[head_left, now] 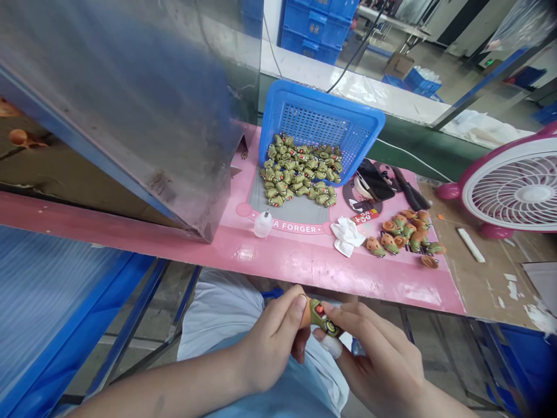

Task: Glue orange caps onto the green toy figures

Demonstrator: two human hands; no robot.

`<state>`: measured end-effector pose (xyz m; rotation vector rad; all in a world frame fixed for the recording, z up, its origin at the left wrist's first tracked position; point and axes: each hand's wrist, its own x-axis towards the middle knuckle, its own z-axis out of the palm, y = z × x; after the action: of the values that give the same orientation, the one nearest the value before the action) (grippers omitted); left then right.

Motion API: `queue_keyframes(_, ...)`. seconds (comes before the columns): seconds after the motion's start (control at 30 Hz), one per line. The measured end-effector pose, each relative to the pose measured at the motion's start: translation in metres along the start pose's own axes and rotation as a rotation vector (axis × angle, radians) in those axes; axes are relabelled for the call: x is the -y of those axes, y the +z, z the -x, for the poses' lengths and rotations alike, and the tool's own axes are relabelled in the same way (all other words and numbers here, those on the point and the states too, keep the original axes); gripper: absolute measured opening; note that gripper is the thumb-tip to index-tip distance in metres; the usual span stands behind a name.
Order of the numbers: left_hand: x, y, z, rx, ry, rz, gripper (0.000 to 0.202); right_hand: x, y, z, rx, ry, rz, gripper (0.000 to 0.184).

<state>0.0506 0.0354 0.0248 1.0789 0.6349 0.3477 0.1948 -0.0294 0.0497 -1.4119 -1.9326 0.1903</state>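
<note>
Above my lap, in front of the table edge, my left hand [276, 339] pinches the orange end of a small orange and olive-green toy part [324, 319] between thumb and fingers. From the other side my right hand [376, 348] grips its green end, which bears red and yellow painted details. A white wrap [331, 345] covers the tip of my right thumb. Similar orange and green toy parts [409, 232] lie in a group on the right of the pink mat. Many green toy pieces [300, 168] fill the front of a tipped blue basket [324, 101] and spill onto the mat.
A small translucent bottle [262, 225] stands near the front edge of the pink mat [278, 255]. To its right are a crumpled white cloth [347, 235] and a black phone [376, 179]. A pink-and-white fan [517, 186] stands far right. A large metal housing [130, 98] occupies the left.
</note>
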Motion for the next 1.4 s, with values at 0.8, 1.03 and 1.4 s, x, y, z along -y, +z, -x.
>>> queue_keyframes(0.8,0.005,-0.006,-0.005,0.029,0.023,-0.025,0.035,-0.007,0.004,0.002,0.020,-0.030,0.007,0.024)
queue_keyframes(1.03,0.004,-0.016,-0.016,0.004,-0.050,0.131,0.033,-0.022,0.004,-0.009,0.057,0.153,-0.084,0.019)
queue_keyframes(1.4,-0.001,-0.021,-0.001,-0.168,0.329,-0.183,0.013,-0.029,0.007,-0.012,0.087,0.693,-0.487,0.027)
